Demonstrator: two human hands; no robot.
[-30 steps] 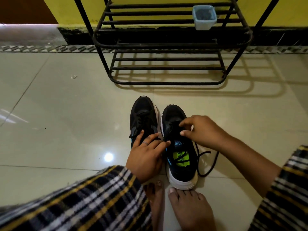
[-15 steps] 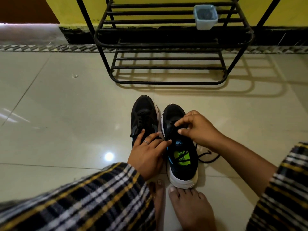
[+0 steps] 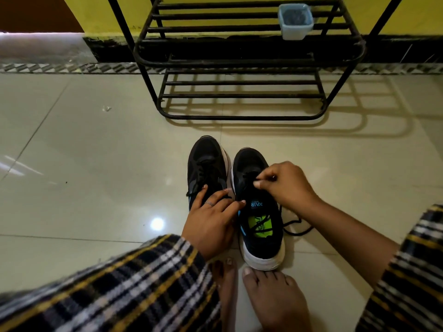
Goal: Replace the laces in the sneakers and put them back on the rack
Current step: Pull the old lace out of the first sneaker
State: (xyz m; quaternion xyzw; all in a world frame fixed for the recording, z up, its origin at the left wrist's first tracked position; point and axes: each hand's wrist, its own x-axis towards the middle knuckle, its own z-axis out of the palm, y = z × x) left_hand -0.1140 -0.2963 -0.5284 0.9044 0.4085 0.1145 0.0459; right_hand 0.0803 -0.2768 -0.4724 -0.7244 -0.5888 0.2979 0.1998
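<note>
Two black sneakers stand side by side on the floor tiles, toes toward the rack. The left sneaker [image 3: 206,164] has its laces in. The right sneaker [image 3: 259,226] shows a green insole and a white sole. My right hand [image 3: 285,185] pinches the black lace [image 3: 296,227] over the right sneaker's eyelets; the lace's loose end trails on the floor to the right. My left hand [image 3: 213,219] lies with straight fingers across the gap between the sneakers, fingertips touching the right sneaker's collar.
A black metal shoe rack [image 3: 242,97] stands against the yellow wall straight ahead, with a small blue-white tub [image 3: 295,21] on its upper shelf. My bare feet [image 3: 271,300] sit just behind the sneakers. Glossy tile floor spreads left and right.
My right hand has moved slightly up toward the toe of the right sneaker, drawing lace through, so the loose loop on the floor has shrunk. My left hand has stayed in place.
</note>
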